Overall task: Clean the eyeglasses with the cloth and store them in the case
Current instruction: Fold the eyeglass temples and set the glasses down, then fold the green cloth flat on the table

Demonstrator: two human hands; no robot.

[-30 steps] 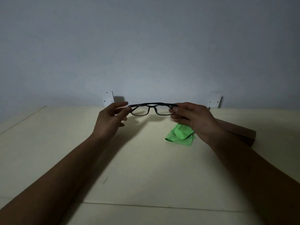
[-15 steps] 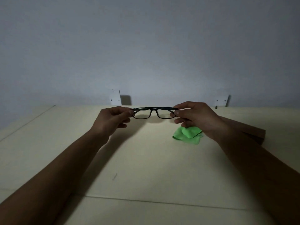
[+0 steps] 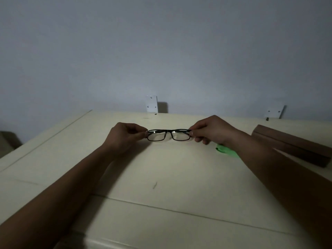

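Observation:
Black-framed eyeglasses (image 3: pixel 168 135) hang just above the cream table (image 3: pixel 161 168), lenses facing me. My left hand (image 3: pixel 125 136) pinches the frame's left end and my right hand (image 3: pixel 213 129) pinches its right end. A green cloth (image 3: pixel 226 151) lies on the table under my right wrist, mostly hidden by the forearm. A long brown case (image 3: pixel 291 147) lies closed at the right, beyond my right arm.
Two white wall brackets (image 3: pixel 152 104) (image 3: pixel 274 112) stand at the table's far edge against the grey wall. A seam (image 3: pixel 161 206) crosses the tabletop near me. The table's left edge (image 3: pixel 45 139) runs diagonally at the left.
The view has shifted, so everything sits further right and lower in frame. Both hands still hold the eyeglasses, now a bit lower over the table. My right forearm hides more of the cloth.

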